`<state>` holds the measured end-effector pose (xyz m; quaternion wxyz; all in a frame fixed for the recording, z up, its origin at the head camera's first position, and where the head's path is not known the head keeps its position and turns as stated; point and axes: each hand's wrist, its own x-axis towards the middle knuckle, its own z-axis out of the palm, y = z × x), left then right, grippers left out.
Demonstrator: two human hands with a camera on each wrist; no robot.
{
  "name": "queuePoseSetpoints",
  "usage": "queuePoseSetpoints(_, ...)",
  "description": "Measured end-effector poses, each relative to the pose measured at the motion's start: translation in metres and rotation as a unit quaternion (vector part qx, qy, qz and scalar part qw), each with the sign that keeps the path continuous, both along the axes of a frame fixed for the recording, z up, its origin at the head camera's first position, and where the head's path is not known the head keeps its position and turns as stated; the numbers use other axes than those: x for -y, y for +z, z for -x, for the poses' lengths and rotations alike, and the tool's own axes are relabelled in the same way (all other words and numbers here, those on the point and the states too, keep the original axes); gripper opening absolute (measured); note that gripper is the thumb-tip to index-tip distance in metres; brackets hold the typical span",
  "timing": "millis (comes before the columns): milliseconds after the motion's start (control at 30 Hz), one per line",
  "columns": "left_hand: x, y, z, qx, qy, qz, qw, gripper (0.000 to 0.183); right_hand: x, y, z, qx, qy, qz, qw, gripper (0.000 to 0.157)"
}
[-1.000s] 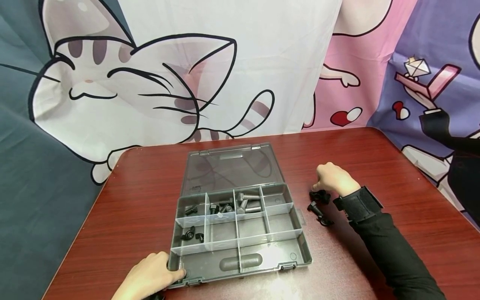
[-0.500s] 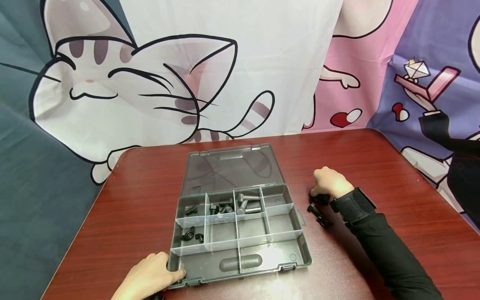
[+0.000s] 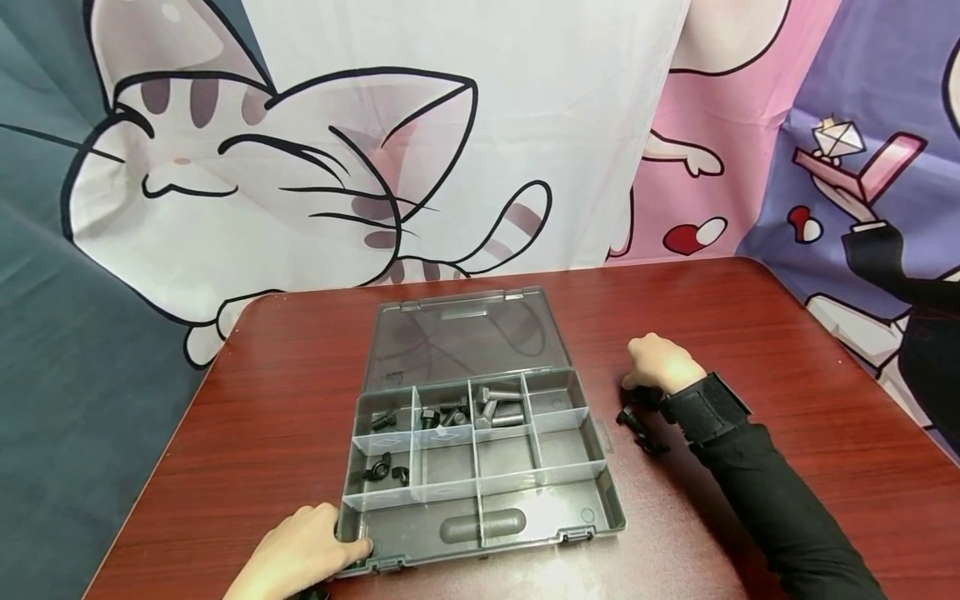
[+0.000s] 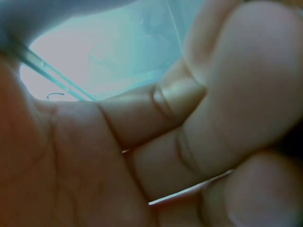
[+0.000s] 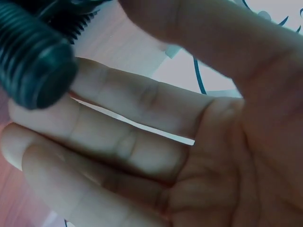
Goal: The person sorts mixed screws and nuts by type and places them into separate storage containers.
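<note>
At the near left corner of the compartment box, my left hand grips the wall, thumb over the rim and fingers outside. The left wrist view shows its fingers very close, with the bright box behind. My right hand reaches down over small black hardware right of the box, partly hiding it. In the right wrist view a black threaded bolt overlaps the fingertips, and the thumb stands apart from the long, fairly straight fingers. Closer to me lie another black bolt and a wing nut.
The transparent grey lid lies back flat behind the box. Silver bolts, black bolts and black wing nuts sit in separate compartments. A printed cloth hangs behind the red-brown table.
My right hand has come slightly down and left over the black hardware, covering more of it. The left hand keeps its hold on the box corner.
</note>
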<state>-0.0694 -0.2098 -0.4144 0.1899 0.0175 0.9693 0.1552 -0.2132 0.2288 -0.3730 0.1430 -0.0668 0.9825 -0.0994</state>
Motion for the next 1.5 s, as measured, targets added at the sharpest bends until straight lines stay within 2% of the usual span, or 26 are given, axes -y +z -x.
queuePoseSetpoints(200, 0.0, 0.001, 0.0, -0.001, 0.003, -0.001, 1.0, 0.037, -0.002, -0.005, 0.003, -0.004, -0.004, -0.005, 1.0, 0.018)
queuePoseSetpoints(433, 0.0, 0.002, 0.001, 0.022, 0.005, 0.005, 0.9997, 0.037, 0.001, -0.001, 0.0, -0.015, 0.0, -0.012, 1.0, 0.014)
queuePoseSetpoints(600, 0.0, 0.002, 0.001, 0.016, 0.005, 0.004, 0.9998, 0.036, -0.002, -0.001, 0.002, -0.016, 0.002, -0.011, 1.0, 0.014)
queuePoseSetpoints(833, 0.0, 0.002, 0.001, 0.024, 0.005, 0.003, 0.9997, 0.035, 0.0, 0.011, 0.003, -0.041, 0.014, -0.009, 0.999, 0.018)
queuePoseSetpoints(1200, 0.001, 0.001, 0.001, 0.011, 0.002, 0.003, 0.9999, 0.035, 0.015, 0.029, 0.001, -0.069, 0.031, -0.01, 0.997, 0.021)
queuePoseSetpoints(1500, -0.001, 0.002, 0.0, 0.005, 0.005, -0.004, 1.0, 0.034, 0.035, 0.039, 0.005, -0.06, 0.04, -0.017, 0.997, 0.023)
